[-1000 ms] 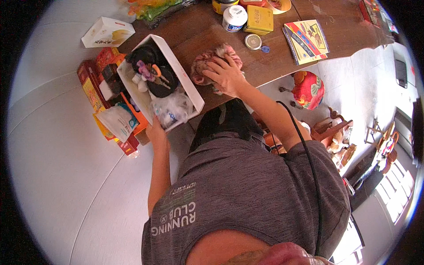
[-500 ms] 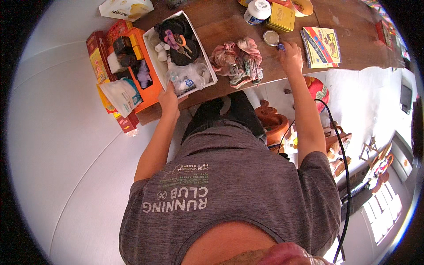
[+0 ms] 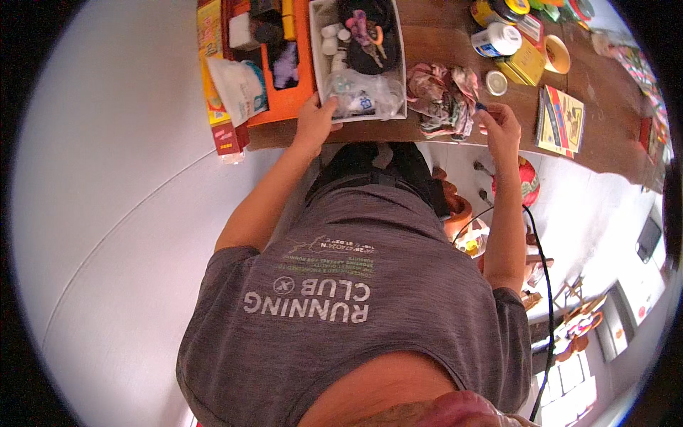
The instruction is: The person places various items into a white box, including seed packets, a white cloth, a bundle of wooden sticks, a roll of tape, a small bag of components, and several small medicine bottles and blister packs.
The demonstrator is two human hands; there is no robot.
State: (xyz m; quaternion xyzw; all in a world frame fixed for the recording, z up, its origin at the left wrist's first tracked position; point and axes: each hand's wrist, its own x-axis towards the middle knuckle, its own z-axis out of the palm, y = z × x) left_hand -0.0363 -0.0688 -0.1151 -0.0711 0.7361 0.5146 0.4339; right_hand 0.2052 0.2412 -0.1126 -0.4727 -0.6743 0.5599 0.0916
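At the near left corner of a shallow white box [image 3: 404, 85], my left hand [image 3: 313, 124] grips the rim, thumb on top and fingers below. Inside the box lie a clear plastic bag [image 3: 366, 92], small white bottles [image 3: 330, 43], black round items, and scissors with orange handles [image 3: 378, 35]. My right hand [image 3: 504, 128] pinches a small dark blue object [image 3: 480, 107], too small to name, beside a crumpled pink and grey cloth [image 3: 445, 92]. A round jar with a pale top [image 3: 496, 82] stands just beyond that hand.
Left of the box sits an orange tray [image 3: 302, 89] with a white packet [image 3: 238, 89]. Toward the back right are a white tub [image 3: 496, 40], a yellow tin [image 3: 523, 64] and a roll of tape [image 3: 558, 54]. A spiral notebook [image 3: 560, 121] lies near the table's front edge.
My right hand has moved from beside the round jar toward the cloth, still pinching the small blue object. My left hand stays on the box corner. The whole view has shifted.
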